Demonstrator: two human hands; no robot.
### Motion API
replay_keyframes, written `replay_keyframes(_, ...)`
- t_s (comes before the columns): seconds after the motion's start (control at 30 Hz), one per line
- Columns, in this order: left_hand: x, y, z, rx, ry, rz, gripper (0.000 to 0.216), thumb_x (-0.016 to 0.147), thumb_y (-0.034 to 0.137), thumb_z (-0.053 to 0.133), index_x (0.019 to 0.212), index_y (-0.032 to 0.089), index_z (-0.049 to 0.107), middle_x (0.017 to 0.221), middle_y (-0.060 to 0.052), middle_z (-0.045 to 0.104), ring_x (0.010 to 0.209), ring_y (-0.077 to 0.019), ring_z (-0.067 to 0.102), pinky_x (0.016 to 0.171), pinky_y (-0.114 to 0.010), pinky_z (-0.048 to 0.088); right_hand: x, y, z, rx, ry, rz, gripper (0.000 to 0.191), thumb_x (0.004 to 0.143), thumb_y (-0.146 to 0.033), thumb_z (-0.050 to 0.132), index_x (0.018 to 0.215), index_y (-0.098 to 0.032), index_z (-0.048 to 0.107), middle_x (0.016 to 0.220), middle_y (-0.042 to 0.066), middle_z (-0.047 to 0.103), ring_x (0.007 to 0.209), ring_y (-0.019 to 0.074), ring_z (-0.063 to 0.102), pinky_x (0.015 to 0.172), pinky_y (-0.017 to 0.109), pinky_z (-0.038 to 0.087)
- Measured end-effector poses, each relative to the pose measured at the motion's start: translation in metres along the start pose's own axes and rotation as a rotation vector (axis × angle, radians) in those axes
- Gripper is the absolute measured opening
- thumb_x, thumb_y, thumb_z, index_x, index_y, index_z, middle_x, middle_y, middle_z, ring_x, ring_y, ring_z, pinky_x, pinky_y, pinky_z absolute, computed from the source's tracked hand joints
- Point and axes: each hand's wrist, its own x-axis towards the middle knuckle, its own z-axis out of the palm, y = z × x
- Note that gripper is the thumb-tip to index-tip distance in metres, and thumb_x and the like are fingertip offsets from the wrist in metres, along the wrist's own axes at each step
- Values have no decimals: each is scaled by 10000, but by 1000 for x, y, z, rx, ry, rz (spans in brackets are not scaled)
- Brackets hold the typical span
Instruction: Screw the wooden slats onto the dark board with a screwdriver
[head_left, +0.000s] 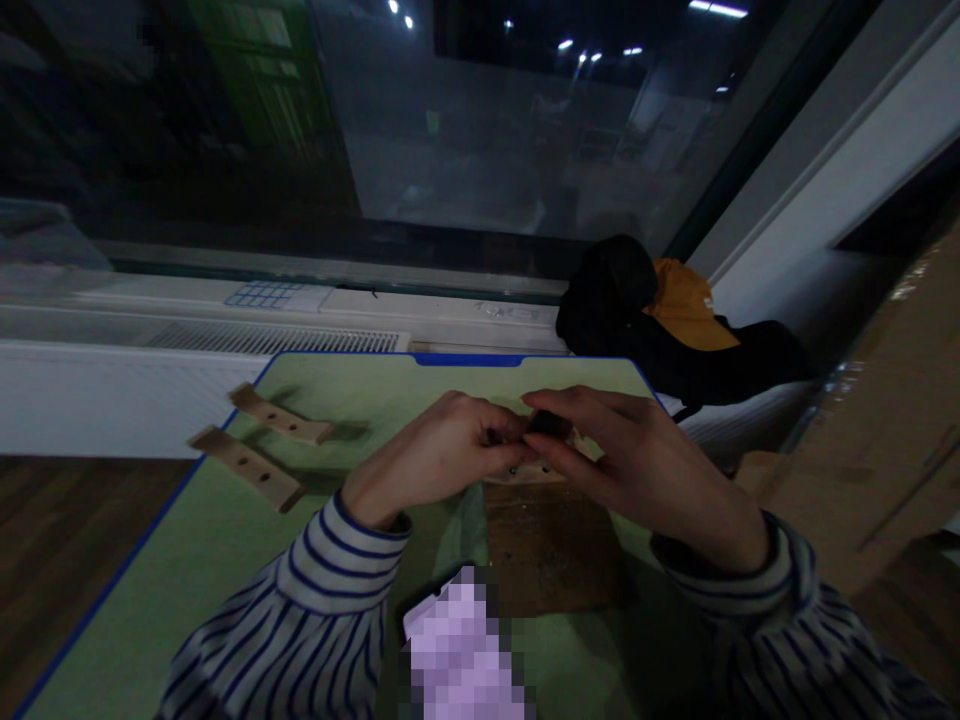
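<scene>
My right hand (pixel 626 445) pinches a small black block-like object (pixel 550 424) between thumb and fingers; its kind is unclear. Close beside it, my left hand (pixel 446 450) is closed in a pinch, with something dark partly hidden at its fingertips. Under both hands lies a light wooden piece (pixel 525 475) with small dark spots like holes or screws, mostly covered by the fingers. It rests at the far edge of a dark brown board (pixel 559 555). Two curved wooden pieces with two holes each, one farther (pixel 281 414) and one nearer (pixel 246 468), lie to the left.
Everything rests on a green table (pixel 157 580) with a blue rim. A blurred, light purple phone-like object (pixel 461 650) lies near my body. Behind are a radiator (pixel 277 337) and a window. A black and orange cap (pixel 686 305) sits back right, near a cardboard box (pixel 885 430).
</scene>
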Motion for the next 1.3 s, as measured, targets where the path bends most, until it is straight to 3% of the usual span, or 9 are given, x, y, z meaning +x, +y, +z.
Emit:
replay_keyframes(0.17, 0, -2, 1, 6, -28, -9, 203, 845, 298, 550, 815, 163, 698, 735, -1, 705, 654, -128, 616, 587, -219, 415, -2, 0, 0, 10, -9, -4, 371, 879, -261, 531, 1220, -124, 486, 1010, 71, 648, 807, 139, 618, 708, 254, 493)
replay_keyframes(0.47, 0, 1, 0, -30, 10, 19, 145, 820, 279, 587, 793, 199, 706, 670, 32, 691, 603, -106, 606, 551, -202, 402, 1, 1, 2, -12, 18, -15, 309, 884, -269, 530, 1150, -112, 522, 952, 70, 655, 765, 137, 619, 655, 243, 486)
replay_keyframes(0.87, 0, -1, 0, 8, -48, -25, 206, 845, 272, 526, 839, 167, 703, 751, -5, 704, 683, -139, 617, 628, -228, 432, 0, 0, 2, -1, 13, 2, 328, 883, -252, 512, 1187, -130, 490, 963, 82, 656, 795, 157, 626, 680, 273, 501)
replay_keyframes(1.3, 1, 0, 0, 35, -39, -39, 221, 835, 314, 551, 776, 150, 688, 686, -3, 684, 631, -132, 596, 572, -219, 406, 0, 0, 3, -34, 43, 8, 294, 877, -306, 534, 1113, -131, 510, 868, 56, 653, 708, 142, 629, 619, 249, 499)
